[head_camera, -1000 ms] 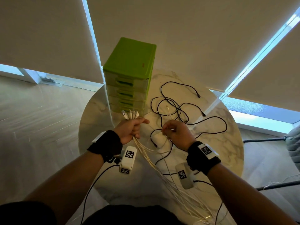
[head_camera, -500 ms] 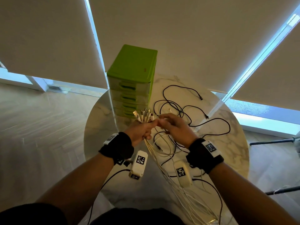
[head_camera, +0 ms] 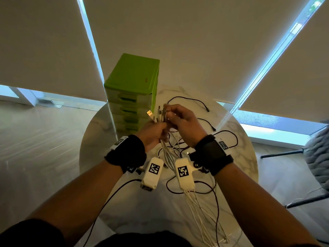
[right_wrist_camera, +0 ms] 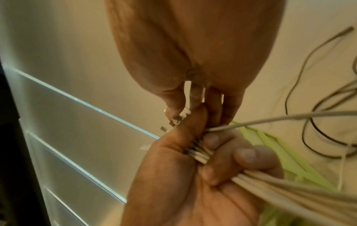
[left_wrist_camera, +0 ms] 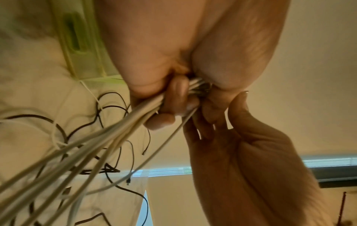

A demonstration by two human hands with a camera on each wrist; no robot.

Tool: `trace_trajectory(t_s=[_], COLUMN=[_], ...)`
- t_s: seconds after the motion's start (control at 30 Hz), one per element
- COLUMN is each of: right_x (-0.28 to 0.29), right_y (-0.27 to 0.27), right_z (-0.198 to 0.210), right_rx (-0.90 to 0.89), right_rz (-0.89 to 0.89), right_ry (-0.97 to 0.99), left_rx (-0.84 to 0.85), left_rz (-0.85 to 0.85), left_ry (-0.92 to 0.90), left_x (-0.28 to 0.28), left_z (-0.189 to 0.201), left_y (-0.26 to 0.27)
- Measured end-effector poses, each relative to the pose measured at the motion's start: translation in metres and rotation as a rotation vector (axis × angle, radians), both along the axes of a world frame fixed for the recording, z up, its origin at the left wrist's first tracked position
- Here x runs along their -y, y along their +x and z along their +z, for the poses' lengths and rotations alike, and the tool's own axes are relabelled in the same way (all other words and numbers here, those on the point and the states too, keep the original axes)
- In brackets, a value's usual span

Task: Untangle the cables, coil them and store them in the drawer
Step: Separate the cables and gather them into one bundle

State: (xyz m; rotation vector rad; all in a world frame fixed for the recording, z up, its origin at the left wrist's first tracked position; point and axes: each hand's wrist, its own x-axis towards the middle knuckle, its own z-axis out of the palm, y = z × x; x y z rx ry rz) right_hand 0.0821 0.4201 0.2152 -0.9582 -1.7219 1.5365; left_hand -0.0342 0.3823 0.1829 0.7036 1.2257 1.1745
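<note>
My left hand [head_camera: 157, 133] grips a bundle of white cables [head_camera: 199, 205] just below their plug ends [head_camera: 157, 114], which stick up above the fist. My right hand [head_camera: 170, 113] reaches over from the right and pinches those plug tips. In the right wrist view the left hand [right_wrist_camera: 203, 165] is wrapped round the white cables [right_wrist_camera: 199, 152], and the right fingertips [right_wrist_camera: 174, 111] sit on the metal plugs. The bundle [left_wrist_camera: 92, 146] trails down toward my body. Several black cables [head_camera: 226, 138] lie tangled on the table. The green drawer unit [head_camera: 132, 86] stands behind my hands, all drawers closed.
The round marble table [head_camera: 99, 139] carries everything; its edge curves close on the left and right. Closed blinds hang behind the table. A chair with a grey knitted throw [head_camera: 318, 150] stands at the right. White wrist-camera boxes [head_camera: 153, 172] hang under both wrists.
Both hands have risen above the table. My right hand left the black tangle and came over to the plug ends sticking out of the left fist.
</note>
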Motion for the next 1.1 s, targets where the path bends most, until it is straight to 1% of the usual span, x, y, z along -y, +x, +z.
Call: trace_trajectory(t_s=[0.1,0.17,0.23,0.3,0.4,0.5,0.57,0.63,0.67,0.77,0.8,0.87,0.93,1.0,1.1], right_x=[-0.007,-0.012,-0.014,-0.016,-0.018,-0.023,-0.024,-0.023,-0.023,-0.02,-0.02,-0.018,-0.018,-0.022,-0.032], right_y=[0.004,0.006,0.008,0.008,0.005,0.004,0.004,0.006,0.007,0.014,0.017,0.025,0.035,0.046,0.057], right_z=[0.014,0.024,0.034,0.042,0.049,0.053,0.057,0.06,0.059,0.04,0.03,0.013,0.0,-0.006,-0.011], right_rx=[-0.085,-0.094,-0.044,0.015,0.067,0.211,0.258,0.214,0.161,-0.008,-0.028,0.024,0.085,0.2,0.437], right_rz=[0.001,0.004,0.009,-0.004,0.011,0.051,0.083,0.099,0.095,0.114,0.158,0.267,0.321,0.341,0.349], right_ry=[0.004,0.034,0.123,0.214,0.229,0.438,0.511,0.464,0.383,0.01,-0.103,-0.226,-0.236,-0.135,0.046], left_rx=[-0.01,-0.003,-0.021,-0.047,-0.071,0.001,0.104,0.207,0.248,0.296,0.307,0.348,0.37,0.371,0.349], left_rz=[-0.093,-0.145,-0.158,-0.16,-0.204,-0.266,-0.287,-0.315,-0.321,-0.287,-0.269,-0.236,-0.221,-0.228,-0.275], left_ry=[0.038,0.04,0.031,0.067,0.129,0.129,0.103,0.076,0.071,0.124,0.154,0.183,0.191,0.19,0.167], left_x=[-0.007,-0.012,-0.017,-0.022,-0.027,-0.024,-0.02,-0.018,-0.019,-0.025,-0.026,-0.028,-0.027,-0.024,-0.02], left_z=[0.013,0.021,0.028,0.033,0.04,0.046,0.049,0.053,0.055,0.064,0.065,0.065,0.063,0.061,0.061], left_y=[0.004,0.005,0.005,0.006,0.009,0.01,0.01,0.009,0.007,-0.002,-0.006,-0.014,-0.021,-0.028,-0.04])
